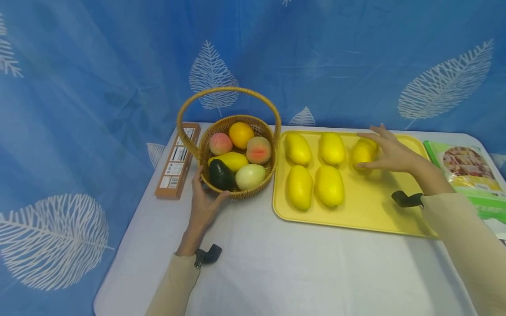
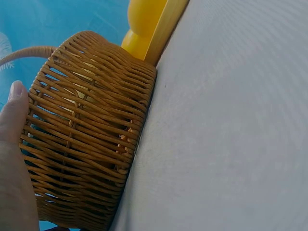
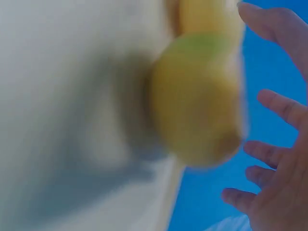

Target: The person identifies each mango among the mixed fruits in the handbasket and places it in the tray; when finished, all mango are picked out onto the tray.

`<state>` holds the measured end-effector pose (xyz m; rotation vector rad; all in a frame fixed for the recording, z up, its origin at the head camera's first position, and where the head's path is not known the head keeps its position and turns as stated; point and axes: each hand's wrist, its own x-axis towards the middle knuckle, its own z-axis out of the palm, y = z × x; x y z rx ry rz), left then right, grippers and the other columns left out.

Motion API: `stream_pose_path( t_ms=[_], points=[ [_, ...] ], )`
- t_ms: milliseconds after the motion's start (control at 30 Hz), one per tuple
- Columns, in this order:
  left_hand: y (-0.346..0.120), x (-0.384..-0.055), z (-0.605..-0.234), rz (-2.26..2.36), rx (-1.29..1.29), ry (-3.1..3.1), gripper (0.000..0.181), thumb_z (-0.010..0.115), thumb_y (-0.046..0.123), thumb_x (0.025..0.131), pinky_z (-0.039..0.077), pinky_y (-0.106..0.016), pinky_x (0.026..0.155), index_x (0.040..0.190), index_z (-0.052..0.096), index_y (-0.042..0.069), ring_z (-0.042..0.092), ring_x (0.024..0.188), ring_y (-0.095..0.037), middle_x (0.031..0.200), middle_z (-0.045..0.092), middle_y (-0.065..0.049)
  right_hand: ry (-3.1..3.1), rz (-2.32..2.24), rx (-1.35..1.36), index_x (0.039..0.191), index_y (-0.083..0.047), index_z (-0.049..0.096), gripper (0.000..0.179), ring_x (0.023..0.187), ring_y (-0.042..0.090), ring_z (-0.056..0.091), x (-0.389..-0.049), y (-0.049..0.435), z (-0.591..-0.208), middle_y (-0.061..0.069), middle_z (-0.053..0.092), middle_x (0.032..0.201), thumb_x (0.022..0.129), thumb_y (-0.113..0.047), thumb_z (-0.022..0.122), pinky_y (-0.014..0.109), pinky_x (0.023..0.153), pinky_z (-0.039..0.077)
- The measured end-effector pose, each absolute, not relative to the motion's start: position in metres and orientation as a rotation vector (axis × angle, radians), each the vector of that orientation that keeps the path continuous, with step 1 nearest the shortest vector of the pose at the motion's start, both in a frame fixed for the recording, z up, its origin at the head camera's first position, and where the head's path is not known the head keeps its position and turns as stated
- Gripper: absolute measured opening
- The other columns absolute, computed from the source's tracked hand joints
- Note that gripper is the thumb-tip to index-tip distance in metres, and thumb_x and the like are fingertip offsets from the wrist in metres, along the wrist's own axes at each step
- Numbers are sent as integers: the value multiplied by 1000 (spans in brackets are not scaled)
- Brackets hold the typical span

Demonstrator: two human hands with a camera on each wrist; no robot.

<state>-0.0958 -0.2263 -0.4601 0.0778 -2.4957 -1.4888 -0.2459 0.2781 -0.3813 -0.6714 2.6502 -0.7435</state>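
Observation:
My left hand (image 1: pixel 203 206) touches the near left side of a round wicker basket (image 2: pixel 91 130), its thumb laid against the outer weave in the left wrist view. In the basket are an orange (image 1: pixel 241 135), two peaches (image 1: pixel 258 150), a yellow mango (image 1: pixel 231 161), a dark avocado (image 1: pixel 221 175) and a pale green fruit (image 1: pixel 251 177). Over a yellow tray (image 1: pixel 367 206), my right hand (image 1: pixel 389 151) spreads its fingers around a mango (image 3: pixel 199 101); the right wrist view shows a gap between them. Several more mangoes (image 1: pixel 299 188) lie in two rows on the tray's left part.
A long brown box (image 1: pixel 178 162) with white labels lies left of the basket. Right of the tray is a green printed bag (image 1: pixel 470 171). The basket's tall handle (image 1: pixel 229 89) arches above the fruit. A blue leaf-patterned cloth (image 1: pixel 316 57) hangs behind the white table (image 1: pixel 276 263).

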Motion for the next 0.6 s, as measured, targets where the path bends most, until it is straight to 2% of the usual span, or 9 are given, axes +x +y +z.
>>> stream_pose_path(
  t_ms=[67, 133, 267, 400, 467, 600],
  points=[
    [-226, -96, -460, -1491, 69, -2497, 100, 77, 29, 84, 38, -53, 106, 156, 9, 26, 32, 138, -29, 160, 18, -8, 2688, -748, -745, 152, -12, 33, 87, 148, 43, -16, -239, 270, -373, 25, 4, 162, 81, -27, 81, 78, 106, 2],
    [-226, -96, -461, -1491, 68, -2496, 99, 77, 28, 84, 38, -53, 106, 156, 9, 27, 32, 138, -29, 160, 18, -8, 2703, -762, -817, 152, -14, 35, 86, 149, 42, -11, -232, 256, -362, 23, 9, 162, 80, -27, 81, 77, 107, 4],
    [-226, -97, -462, -1481, 71, -2492, 98, 76, 30, 84, 37, -54, 107, 156, 9, 26, 31, 140, -29, 160, 18, -8, 2669, -772, -974, 150, -19, 38, 83, 150, 42, 6, -219, 215, -341, 18, 18, 161, 80, -28, 81, 75, 107, 17],
    [-226, -95, -459, -1509, 70, -2484, 98, 76, 27, 85, 37, -53, 107, 156, 10, 23, 31, 139, -29, 160, 18, -10, 2594, -782, -1170, 147, -20, 44, 75, 144, 37, 28, -207, 167, -330, 11, 31, 157, 82, -33, 80, 65, 107, 32],
    [-226, -95, -459, -1520, 68, -2481, 98, 76, 26, 85, 37, -53, 107, 156, 10, 24, 31, 139, -29, 160, 19, -10, 2542, -796, -1266, 145, -20, 46, 73, 140, 34, 35, -203, 143, -328, 10, 36, 155, 83, -36, 79, 59, 107, 36],
    [-227, -96, -464, -1505, 58, -2477, 99, 77, 30, 84, 36, -53, 108, 156, 10, 27, 31, 140, -28, 160, 19, -8, 2441, -813, -1395, 145, -19, 47, 72, 139, 29, 37, -204, 99, -329, 9, 39, 153, 83, -42, 76, 54, 110, 36]
  ],
)
